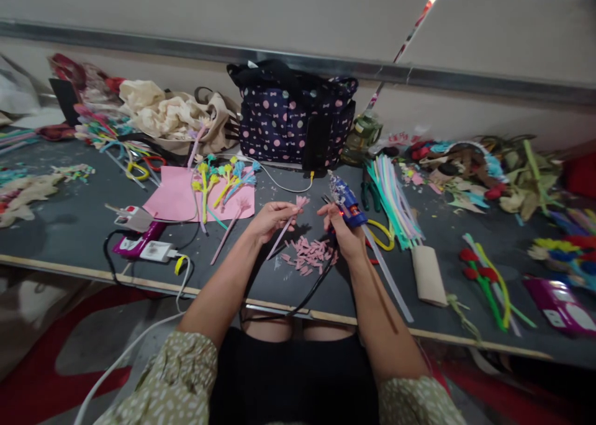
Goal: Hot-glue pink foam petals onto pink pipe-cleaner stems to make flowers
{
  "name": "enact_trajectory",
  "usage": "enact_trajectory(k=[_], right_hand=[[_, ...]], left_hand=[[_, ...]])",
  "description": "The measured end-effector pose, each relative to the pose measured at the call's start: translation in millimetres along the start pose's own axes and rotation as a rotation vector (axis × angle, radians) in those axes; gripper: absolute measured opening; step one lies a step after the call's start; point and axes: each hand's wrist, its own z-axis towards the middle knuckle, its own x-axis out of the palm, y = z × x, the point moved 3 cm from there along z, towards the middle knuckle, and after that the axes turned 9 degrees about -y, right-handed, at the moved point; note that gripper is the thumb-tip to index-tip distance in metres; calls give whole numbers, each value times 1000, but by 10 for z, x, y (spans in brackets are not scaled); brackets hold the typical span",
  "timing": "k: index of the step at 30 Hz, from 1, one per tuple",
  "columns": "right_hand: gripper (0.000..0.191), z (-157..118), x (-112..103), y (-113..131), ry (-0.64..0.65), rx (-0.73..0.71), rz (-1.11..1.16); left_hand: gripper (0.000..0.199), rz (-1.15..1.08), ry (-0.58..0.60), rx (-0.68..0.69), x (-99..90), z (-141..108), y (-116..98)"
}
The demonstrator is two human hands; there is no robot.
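Note:
My left hand [272, 220] pinches a flower stem [282, 236] with a fringed pink head [302, 202]. My right hand [343, 226] is closed around a blue glue gun [345, 200], its nozzle pointing away from me. A long clear glue stick [387, 274] sticks out of the gun's back end. Between and below both hands lies a heap of short pink pieces [309, 255]. Left of my left hand, a similar pink flower stem [229, 231] rests on the table. The gun's black cord [311, 293] runs over the front edge.
Yellow and blue flower stems [228, 179] lie on a pink sheet [173, 192]. A purple power strip [139, 243] sits at left. Yellow-handled scissors [382, 235], colourful pipe cleaners [393, 195] and a cardboard tube [428, 276] are at right. A dotted bag [279, 120] and a green bottle [362, 136] stand behind.

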Motion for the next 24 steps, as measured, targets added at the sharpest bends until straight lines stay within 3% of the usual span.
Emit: enact_trajectory(k=[7, 13, 19, 24], right_hand=[[38, -37, 18, 81, 22, 25, -61], [26, -40, 47, 101, -88, -129, -101], [28, -28, 69, 59, -33, -152, -188], [18, -27, 79, 70, 25, -181, -184]], left_hand=[[30, -25, -39, 3, -9, 15, 1], [22, 27, 39, -37, 57, -9, 49], [19, 119, 79, -52, 120, -54, 56], [17, 180, 91, 3, 141, -63, 61]])
